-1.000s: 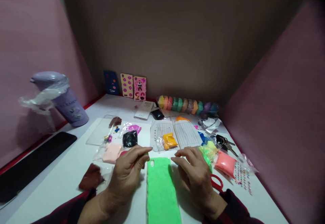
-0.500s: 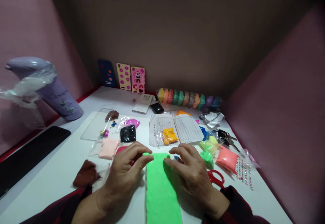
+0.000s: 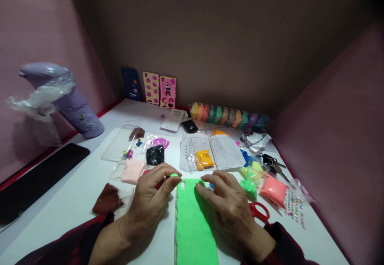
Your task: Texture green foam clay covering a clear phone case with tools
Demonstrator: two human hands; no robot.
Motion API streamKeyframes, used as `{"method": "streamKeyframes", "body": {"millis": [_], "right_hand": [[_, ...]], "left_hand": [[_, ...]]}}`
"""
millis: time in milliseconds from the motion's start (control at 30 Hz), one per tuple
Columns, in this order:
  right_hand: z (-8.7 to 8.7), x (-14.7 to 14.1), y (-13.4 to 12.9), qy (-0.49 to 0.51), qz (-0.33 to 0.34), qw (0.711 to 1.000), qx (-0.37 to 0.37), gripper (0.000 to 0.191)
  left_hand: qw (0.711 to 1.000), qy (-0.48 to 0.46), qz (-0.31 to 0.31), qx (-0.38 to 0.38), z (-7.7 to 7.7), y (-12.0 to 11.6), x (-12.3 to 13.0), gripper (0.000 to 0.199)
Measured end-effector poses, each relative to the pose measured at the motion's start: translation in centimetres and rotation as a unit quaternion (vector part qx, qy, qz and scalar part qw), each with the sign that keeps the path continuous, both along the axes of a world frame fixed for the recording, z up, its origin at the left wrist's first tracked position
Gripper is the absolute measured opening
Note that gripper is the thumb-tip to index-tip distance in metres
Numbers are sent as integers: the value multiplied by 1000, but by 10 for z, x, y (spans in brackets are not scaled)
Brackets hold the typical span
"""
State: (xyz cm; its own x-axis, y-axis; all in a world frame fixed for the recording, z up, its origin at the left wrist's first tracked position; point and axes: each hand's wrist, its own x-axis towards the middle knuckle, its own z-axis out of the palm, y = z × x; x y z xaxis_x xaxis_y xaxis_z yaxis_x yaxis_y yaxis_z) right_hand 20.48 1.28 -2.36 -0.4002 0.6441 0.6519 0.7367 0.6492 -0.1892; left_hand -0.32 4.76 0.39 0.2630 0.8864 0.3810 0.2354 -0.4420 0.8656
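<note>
A phone case covered in bright green clay [image 3: 195,221] lies upright before me, with a small oval hole near its top left corner. Just left of that corner, my left hand [image 3: 154,195] pinches a small lump of green clay [image 3: 173,175] between thumb and fingers. My right hand [image 3: 229,205] is at the case's top right, fingers apart and curved; its fingertips seem to rest on or just over the green surface. Close to the right wrist lie red-handled scissors [image 3: 259,212], partly hidden by the hand.
Packets of clay in black [image 3: 155,155], pale pink [image 3: 133,171], brown [image 3: 107,199], orange [image 3: 205,159] and coral [image 3: 273,191] surround the hands. Behind are an open notebook [image 3: 226,151], a clay pack row [image 3: 225,115] and decorated cases [image 3: 151,88]. A purple tumbler [image 3: 81,111] stands left; keys [image 3: 274,164] lie right.
My left hand has lifted the green lump slightly off the case's top left corner, so the oval hole now shows. The whole view has shifted a little.
</note>
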Motion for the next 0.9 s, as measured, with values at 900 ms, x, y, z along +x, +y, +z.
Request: {"method": "streamKeyframes", "body": {"millis": [900], "right_hand": [[8, -5, -6, 22, 22, 998, 45, 22]], "left_hand": [[984, -92, 67, -137, -3, 0, 7, 14]]}}
